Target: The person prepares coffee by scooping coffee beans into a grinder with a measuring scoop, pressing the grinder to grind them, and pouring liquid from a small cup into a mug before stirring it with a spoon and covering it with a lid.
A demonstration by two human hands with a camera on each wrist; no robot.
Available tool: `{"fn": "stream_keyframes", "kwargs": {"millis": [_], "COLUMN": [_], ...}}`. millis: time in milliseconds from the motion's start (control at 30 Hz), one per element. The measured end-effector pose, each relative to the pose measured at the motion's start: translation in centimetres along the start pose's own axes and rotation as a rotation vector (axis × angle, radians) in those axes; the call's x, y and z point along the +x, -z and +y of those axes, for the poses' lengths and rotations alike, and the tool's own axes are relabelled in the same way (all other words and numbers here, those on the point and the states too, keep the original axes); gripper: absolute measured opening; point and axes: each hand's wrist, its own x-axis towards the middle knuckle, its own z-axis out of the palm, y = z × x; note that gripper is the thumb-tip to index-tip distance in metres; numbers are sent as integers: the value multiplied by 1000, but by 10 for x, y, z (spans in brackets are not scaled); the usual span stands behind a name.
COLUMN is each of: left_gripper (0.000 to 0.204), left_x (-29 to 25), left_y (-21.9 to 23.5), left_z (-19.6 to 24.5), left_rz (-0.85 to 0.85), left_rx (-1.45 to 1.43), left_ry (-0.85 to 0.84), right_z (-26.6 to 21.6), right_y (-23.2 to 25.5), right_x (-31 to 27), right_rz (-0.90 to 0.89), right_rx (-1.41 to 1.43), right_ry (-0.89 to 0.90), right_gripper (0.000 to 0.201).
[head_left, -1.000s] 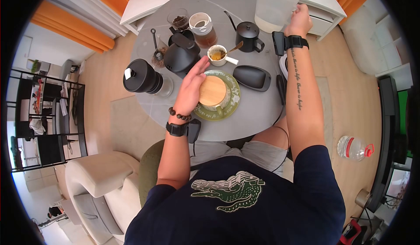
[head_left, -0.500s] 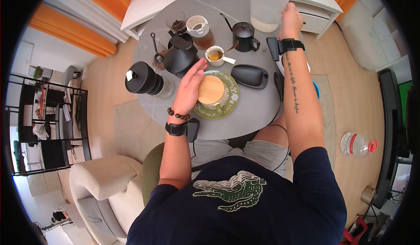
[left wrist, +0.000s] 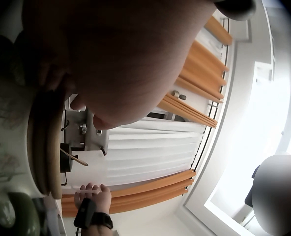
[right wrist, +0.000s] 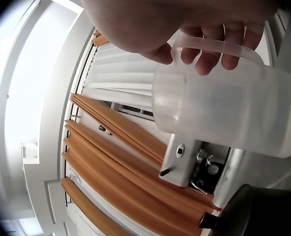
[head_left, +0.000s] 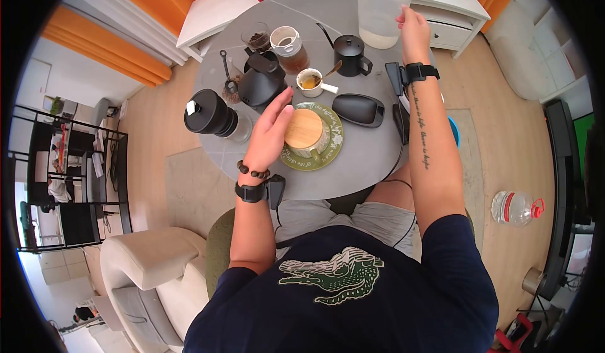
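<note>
- pitcher [head_left: 382, 11]: appears to be standing upright near the far edge of the table [head_left: 368, 157], just beyond the pot [head_left: 348, 48], and is containing a low level of liquid [head_left: 377, 39].
- right hand [head_left: 414, 33]: is reaching to the handle [right wrist: 219, 46]. fingers [right wrist: 208, 60] are hanging spread apart and relaxed at the loop, not clenching it.
- hazard, right: if the pitcher is being lifted on this loose contact, it could be swinging or slipping. if the hand is pulling clear while a finger is catching in the loop, the pitcher could be tipping over. cause: fingers lying within the loop's reach, and the table edge being close.
- left hand [head_left: 268, 135]: is lying along the side of the lid [head_left: 304, 128], its fingers straight and nearly together, pinching nothing. whether the fingers are touching the lid, the views are not telling.
- hazard, left: an inattentive push could be shifting the lid off the mug [head_left: 324, 143], or sliding the mug across the plate [head_left: 335, 144].
- cup [head_left: 309, 79]: is standing between the hands, a spoon [head_left: 335, 69] projecting over its rim. a sweeping wrist could be striking the spoon and spilling the contents.
</note>
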Motion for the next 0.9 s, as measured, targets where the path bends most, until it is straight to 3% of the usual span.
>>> {"fn": "stream_keyframes", "kwargs": {"millis": [100, 167, 200, 267, 300, 367, 567, 900], "left_gripper": [61, 80, 80, 94, 94, 103, 103, 101], "left_x": [-8, -15, -20, -28, -29, -24, -9, 1], "left_y": [7, 12, 14, 15, 18, 22, 16, 12], "left_z": [7, 17, 25, 48, 51, 52, 66, 79], "left_rz": [-35, -99, -95, -232, -231, -396, -473, -509], "left_rx": [67, 358, 361, 560, 562, 621, 774, 826], "left_ry": [36, -96, -97, -173, -171, -241, -262, -191], "right_z": [1, -12, -19, -29, -34, -47, -68, -62], "right_y": [1, 11, 16, 23, 29, 31, 40, 47], "right_x": [-1, -9, -15, -30, -39, -65, -134, -169], "right_rz": [145, 174, 205, 192, 181, 161, -27, -112], "right_rx": [6, -24, -55, 10, 72, 114, 135, 92], "right_ry": [104, 159, 212, 259, 307, 306, 268, 221], "right_gripper": [37, 38, 38, 38, 38, 34, 24, 27]}}
